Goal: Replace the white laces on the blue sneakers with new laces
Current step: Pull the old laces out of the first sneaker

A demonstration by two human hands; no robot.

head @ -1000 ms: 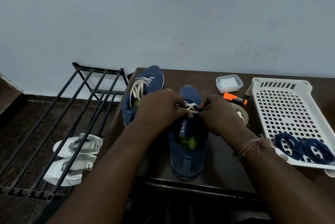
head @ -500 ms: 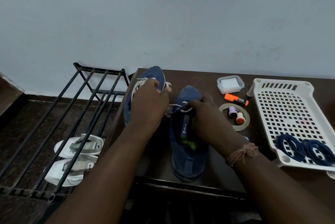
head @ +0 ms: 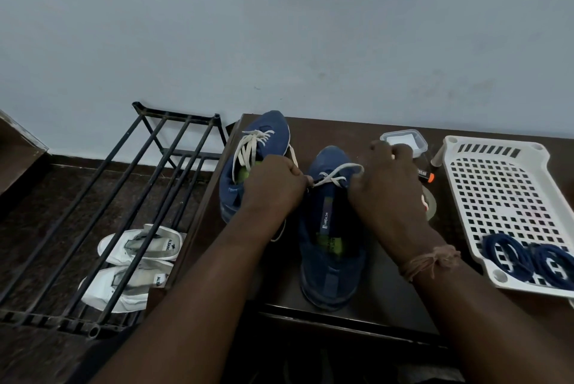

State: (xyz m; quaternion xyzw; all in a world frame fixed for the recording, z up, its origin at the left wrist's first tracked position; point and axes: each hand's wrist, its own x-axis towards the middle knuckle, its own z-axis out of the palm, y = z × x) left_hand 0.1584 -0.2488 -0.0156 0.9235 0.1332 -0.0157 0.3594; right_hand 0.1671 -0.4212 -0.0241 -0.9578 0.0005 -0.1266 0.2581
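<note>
Two coiled navy laces [head: 528,257] lie in the white perforated tray [head: 503,197]; left hand [head: 273,188] and right hand [head: 385,184], apart, each pinch the near sneaker's [head: 332,247] white lace [head: 334,177].

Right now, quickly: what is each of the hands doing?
Left hand: closed, pinching the white lace at the near sneaker.
Right hand: closed, pulling a loop of the same lace out to the right.
</note>
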